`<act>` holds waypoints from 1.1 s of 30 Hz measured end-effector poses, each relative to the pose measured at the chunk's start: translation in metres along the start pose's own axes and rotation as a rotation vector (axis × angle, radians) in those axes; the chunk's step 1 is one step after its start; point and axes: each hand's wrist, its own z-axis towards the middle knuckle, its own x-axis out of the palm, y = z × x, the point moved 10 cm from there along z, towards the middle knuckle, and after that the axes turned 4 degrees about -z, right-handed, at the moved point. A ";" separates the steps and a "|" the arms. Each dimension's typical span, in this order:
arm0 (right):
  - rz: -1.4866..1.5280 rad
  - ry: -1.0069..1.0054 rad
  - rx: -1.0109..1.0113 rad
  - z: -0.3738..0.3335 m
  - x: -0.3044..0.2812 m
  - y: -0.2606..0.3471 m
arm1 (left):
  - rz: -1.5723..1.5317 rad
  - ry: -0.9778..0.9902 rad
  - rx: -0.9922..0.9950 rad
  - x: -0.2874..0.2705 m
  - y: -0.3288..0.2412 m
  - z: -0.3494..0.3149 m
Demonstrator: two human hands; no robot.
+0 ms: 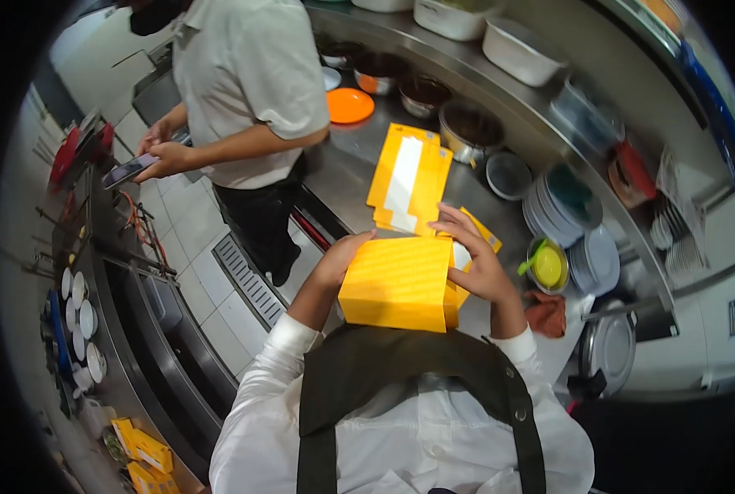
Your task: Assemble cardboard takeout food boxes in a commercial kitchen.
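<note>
A yellow cardboard box with an opened-out shape stands against my apron, at the near edge of the steel counter. My left hand grips its left side, the fingers partly hidden behind the cardboard. At the right side, my right hand has its fingers bent around the box's edge and a flap with a white patch. Just beyond the box lie several flat yellow cartons, the top one with a white strip. Another flat yellow carton shows beside my right fingers.
A co-worker stands at the left holding a phone. Metal pots, an orange plate, stacked plates, a yellow bowl and a reddish cloth sit on the counter. White tubs line the shelf above.
</note>
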 end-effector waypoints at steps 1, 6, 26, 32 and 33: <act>0.001 -0.012 0.030 -0.003 -0.002 -0.010 | -0.101 0.038 -0.109 0.000 0.020 0.009; 0.049 -0.062 0.508 -0.052 -0.002 -0.118 | -0.348 0.673 -0.030 0.039 0.041 0.029; 0.346 -0.873 0.585 -0.102 -0.067 -0.098 | 1.063 0.201 0.460 0.110 0.016 0.011; 0.404 -0.860 0.581 -0.100 -0.050 -0.117 | 1.189 0.009 0.743 0.121 0.010 0.024; 0.496 -0.898 0.502 -0.100 -0.047 -0.118 | 1.185 -0.059 0.746 0.125 0.003 0.026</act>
